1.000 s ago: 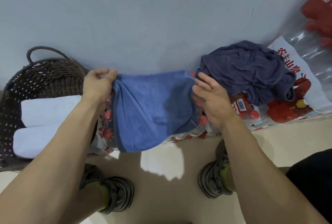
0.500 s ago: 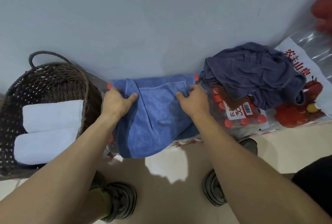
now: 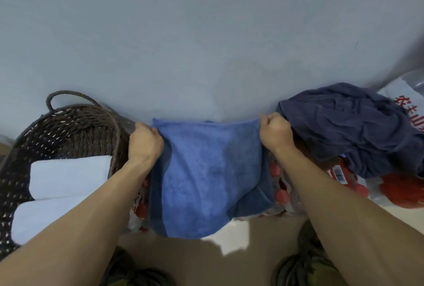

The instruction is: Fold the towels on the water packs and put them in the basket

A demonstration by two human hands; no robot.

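A bright blue towel point(image 3: 206, 175) lies spread over a pack of red-capped water bottles point(image 3: 278, 194) against the wall, its near edge hanging over the front. My left hand point(image 3: 144, 142) grips its far left corner and my right hand point(image 3: 274, 133) grips its far right corner, both fisted and pulling the far edge taut. A crumpled dark navy towel point(image 3: 351, 127) sits on the water packs to the right. The dark woven basket point(image 3: 68, 120) stands at the left and holds two folded white towels point(image 3: 68, 175).
A grey wall rises directly behind the packs and basket. More shrink-wrapped water packs with red labels point(image 3: 403, 102) are stacked at the far right. My two shoes point(image 3: 307, 269) stand on the beige floor below the packs.
Both hands moved from the towel's middle out to its far corners and closed on them. The towel is now stretched wider and flatter along the wall.
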